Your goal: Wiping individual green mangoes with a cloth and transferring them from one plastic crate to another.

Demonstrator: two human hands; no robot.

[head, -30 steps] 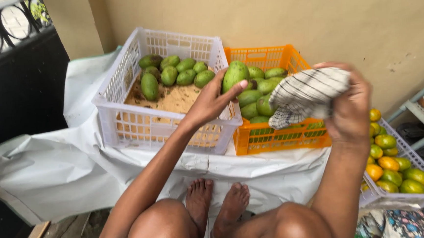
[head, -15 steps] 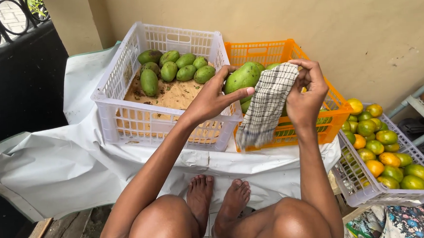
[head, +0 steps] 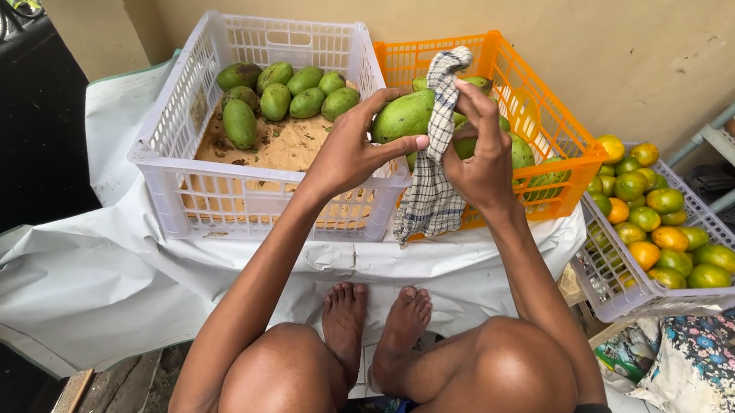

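Note:
My left hand (head: 349, 152) grips a green mango (head: 403, 115) above the gap between two crates. Against the mango's right side my right hand (head: 476, 153) presses a black-and-white checked cloth (head: 431, 190), whose loose end hangs down over the orange crate's front. The white crate (head: 181, 184) on the left holds several green mangoes (head: 280, 99) on a brown paper liner. More green mangoes fill the orange crate (head: 549, 119) behind my hands.
A lilac basket (head: 637, 296) of green and orange citrus fruit stands at the right. A white sheet (head: 91, 274) lies under the crates. My knees and bare feet are below. A black gate is at the left, a beige wall behind.
My right hand brought the checked cloth leftward from the right side onto the mango. The left hand kept the mango and tilted it slightly.

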